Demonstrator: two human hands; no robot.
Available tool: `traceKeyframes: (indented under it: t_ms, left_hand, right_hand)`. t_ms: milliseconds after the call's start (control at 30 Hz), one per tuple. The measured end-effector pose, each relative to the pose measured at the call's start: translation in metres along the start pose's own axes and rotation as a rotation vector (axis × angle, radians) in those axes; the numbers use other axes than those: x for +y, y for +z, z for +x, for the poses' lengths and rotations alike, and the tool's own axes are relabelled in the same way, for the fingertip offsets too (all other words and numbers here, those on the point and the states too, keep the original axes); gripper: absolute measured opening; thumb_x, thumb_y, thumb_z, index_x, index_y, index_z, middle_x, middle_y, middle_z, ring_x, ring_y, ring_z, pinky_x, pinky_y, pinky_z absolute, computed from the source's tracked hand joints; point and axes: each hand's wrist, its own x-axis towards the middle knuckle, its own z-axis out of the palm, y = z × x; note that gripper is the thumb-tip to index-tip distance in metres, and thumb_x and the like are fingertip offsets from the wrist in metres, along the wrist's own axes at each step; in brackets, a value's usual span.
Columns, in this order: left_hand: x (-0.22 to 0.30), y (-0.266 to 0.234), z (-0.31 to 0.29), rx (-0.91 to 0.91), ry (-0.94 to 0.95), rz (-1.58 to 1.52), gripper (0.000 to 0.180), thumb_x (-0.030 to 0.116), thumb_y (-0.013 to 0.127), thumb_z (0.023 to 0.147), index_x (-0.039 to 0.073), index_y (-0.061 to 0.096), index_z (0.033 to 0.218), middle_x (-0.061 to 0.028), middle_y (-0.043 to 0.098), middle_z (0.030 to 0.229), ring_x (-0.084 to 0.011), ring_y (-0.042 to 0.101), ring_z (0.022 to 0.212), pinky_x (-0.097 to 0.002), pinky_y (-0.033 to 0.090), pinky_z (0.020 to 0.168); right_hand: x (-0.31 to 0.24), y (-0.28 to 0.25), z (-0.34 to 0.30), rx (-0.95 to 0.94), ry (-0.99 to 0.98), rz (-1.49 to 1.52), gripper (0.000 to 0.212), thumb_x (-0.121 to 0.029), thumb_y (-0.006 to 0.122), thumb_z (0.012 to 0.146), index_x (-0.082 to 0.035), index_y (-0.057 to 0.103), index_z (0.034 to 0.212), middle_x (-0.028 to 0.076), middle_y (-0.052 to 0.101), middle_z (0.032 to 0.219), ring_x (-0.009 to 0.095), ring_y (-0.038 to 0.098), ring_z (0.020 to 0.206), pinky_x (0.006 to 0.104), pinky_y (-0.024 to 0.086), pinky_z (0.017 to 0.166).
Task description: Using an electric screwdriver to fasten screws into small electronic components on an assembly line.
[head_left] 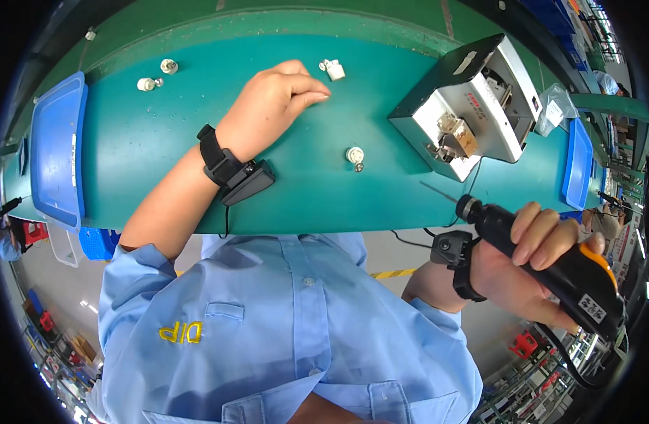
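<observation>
My right hand is wrapped round a black electric screwdriver with an orange strip. Its thin bit points up and left, toward the front of a silver-and-black box-shaped machine. Over the green table, my left hand has its fingers curled and the thumb pressed to the index finger; whether anything small is pinched there is hidden. Just beyond those fingertips lies a white part with metal bits. A round white part rests on the table between my two hands.
Two more white parts, one behind the other, lie at the far left. A blue tray stands along the left edge, another blue tray at the right. Beside the machine is a clear plastic bag. A black cable hangs from the screwdriver.
</observation>
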Motion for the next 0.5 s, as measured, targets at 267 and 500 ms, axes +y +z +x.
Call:
traceKeyframes:
  t_ms: [267, 500]
  left_hand:
    - [0.073, -0.006, 0.062, -0.004, 0.131, -0.247, 0.011, 0.012, 0.069, 0.081, 0.004, 0.067, 0.089, -0.0092, 0.063, 0.078, -0.0228, 0.062, 0.074, -0.0325, 0.049, 0.065]
    - [0.110, 0.037, 0.137, 0.063, 0.568, -0.020, 0.013, 0.015, 0.065, 0.086, 0.009, 0.071, 0.096, -0.0119, 0.066, 0.095, -0.0181, 0.064, 0.090, -0.0369, 0.050, 0.079]
  right_hand:
    - [-0.007, -0.008, -0.030, 0.119, 0.044, -0.070, 0.088, -0.078, 0.046, 0.079, -0.001, 0.041, 0.122, 0.007, 0.052, 0.062, 0.016, 0.048, 0.047, 0.0285, 0.038, 0.046]
    - [-0.020, -0.017, -0.036, 0.163, 0.060, -0.104, 0.089, -0.079, 0.045, 0.078, -0.001, 0.041, 0.121, 0.009, 0.054, 0.062, 0.018, 0.050, 0.046, 0.0315, 0.042, 0.046]
